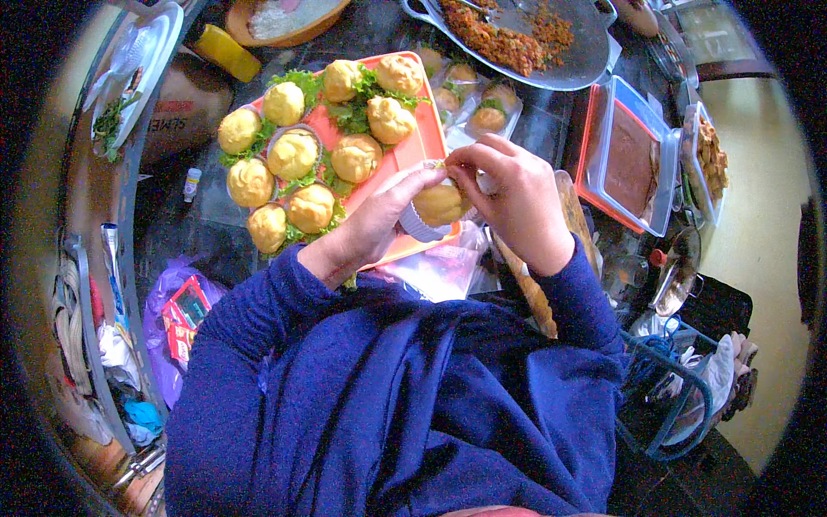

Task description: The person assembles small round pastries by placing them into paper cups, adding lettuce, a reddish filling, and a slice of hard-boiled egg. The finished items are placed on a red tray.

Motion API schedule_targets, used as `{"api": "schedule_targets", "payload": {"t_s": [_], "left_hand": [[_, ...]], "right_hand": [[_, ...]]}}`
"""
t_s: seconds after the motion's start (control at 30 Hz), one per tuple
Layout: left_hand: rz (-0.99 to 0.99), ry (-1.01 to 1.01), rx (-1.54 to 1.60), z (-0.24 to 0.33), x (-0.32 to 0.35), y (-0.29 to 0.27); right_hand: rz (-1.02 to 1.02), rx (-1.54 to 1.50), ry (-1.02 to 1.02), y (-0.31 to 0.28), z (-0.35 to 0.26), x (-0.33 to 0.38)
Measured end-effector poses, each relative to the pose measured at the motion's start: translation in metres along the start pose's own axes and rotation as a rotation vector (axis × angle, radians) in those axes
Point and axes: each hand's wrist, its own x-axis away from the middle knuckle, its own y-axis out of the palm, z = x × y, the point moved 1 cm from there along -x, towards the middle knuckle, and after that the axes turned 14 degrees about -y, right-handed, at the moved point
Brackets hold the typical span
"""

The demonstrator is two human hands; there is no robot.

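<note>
"Golden-yellow, round baked bun (441,205) in a white pleated paper cup (420,227): where do you see it?"

"I see it between the two hands. The left hand (389,208) is half closed around it, its thumb along the bun's upper side; the other fingers are hidden from me. The right hand (519,196) has bent fingers, their tips nearly together at the bun's far edge. Whether they pinch something, I cannot tell."

"How would it handle?"

"I judge it light, soft, easily crushed, and more dry than slippery. I would hold it low, around the cup, with little pressure, because thin paper gives way."

"And the materials nearby?"

"Beyond the left hand, I see a smooth coral-orange plastic tray (424,138), bearing similar lumpy, swirled yellow buns (293,155) and frilly green lettuce leaves (297,79)."
</note>
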Motion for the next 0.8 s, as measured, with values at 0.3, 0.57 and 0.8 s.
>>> {"api": "schedule_targets", "payload": {"t_s": [0.3, 0.57, 0.8], "left_hand": [[0.058, -0.012, 0.036, 0.0, 0.0, -0.002], [0.048, -0.038, 0.088, 0.002, -0.001, -0.001], [0.093, -0.055, 0.072, -0.002, -0.001, 0.003]], "right_hand": [[0.068, -0.19, 0.129, -0.018, -0.002, 0.017], [0.225, -0.087, 0.273, 0.005, -0.004, 0.031], [0.216, -0.012, 0.313, 0.013, -0.004, 0.036]]}}
